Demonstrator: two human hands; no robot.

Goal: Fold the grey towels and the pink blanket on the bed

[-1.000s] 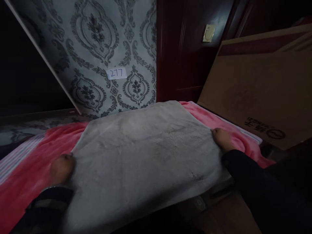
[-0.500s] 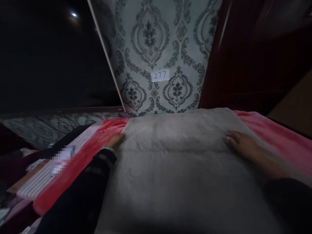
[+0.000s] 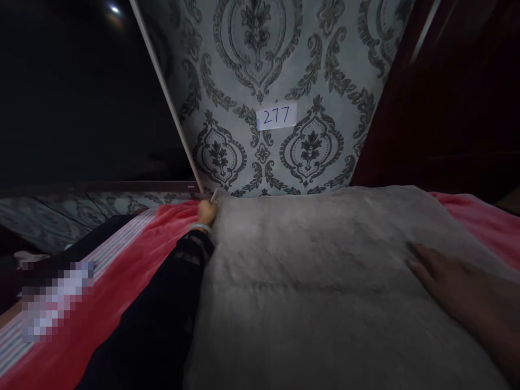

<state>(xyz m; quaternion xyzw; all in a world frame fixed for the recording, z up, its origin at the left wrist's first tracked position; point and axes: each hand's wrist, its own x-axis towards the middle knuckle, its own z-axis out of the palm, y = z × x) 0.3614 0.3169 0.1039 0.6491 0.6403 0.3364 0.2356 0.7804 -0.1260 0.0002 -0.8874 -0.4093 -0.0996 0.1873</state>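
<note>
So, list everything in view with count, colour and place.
Plush cloth: one, grey, middle.
Plush blanket: apparently one, red, either side of cloth.
Striped fabric: one, pale, left of blanket.
Pixelated patch: one, pale, over striped fabric.
Dark shape: one, black, far left, unclear.
Damask wallpaper: one wall, grey, behind.
Label "277": one, white, on wallpaper.
Framed screen: one, black, upper left.
Glossy panel: one, dark red, upper right.
Bracelet: one, pale, left wrist.
Sleeve: one, black, left arm.
Left hand: one, bare, cloth's far left corner.
Right hand: one, bare, cloth's right part.
</note>
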